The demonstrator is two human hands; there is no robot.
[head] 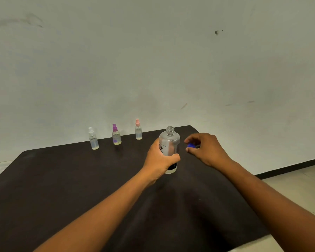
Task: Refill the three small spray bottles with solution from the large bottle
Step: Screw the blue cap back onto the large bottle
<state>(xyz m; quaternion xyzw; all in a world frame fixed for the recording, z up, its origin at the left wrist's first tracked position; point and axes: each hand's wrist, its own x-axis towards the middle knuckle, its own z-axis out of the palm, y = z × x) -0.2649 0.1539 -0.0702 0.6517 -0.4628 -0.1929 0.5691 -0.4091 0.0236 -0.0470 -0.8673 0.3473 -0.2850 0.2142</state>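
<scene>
At tabletop centre: large bottle [169, 148], upright, neck uncapped, gripped round its body by left hand [160, 160]. Just to its right, blue cap [191, 145] pinched in right hand [205, 150]. Farther back and left, well apart, three small spray bottles [116, 136] in a row, sprayers on; nothing between.

**Dim, even light and a soft wide-angle picture**

We see flat, dull light with no glare. Faint shadows lie on the dark table [62, 188] below the forearms. The table edges bow from lens distortion, and the small spray bottles [116, 134] look slightly blurred.
</scene>
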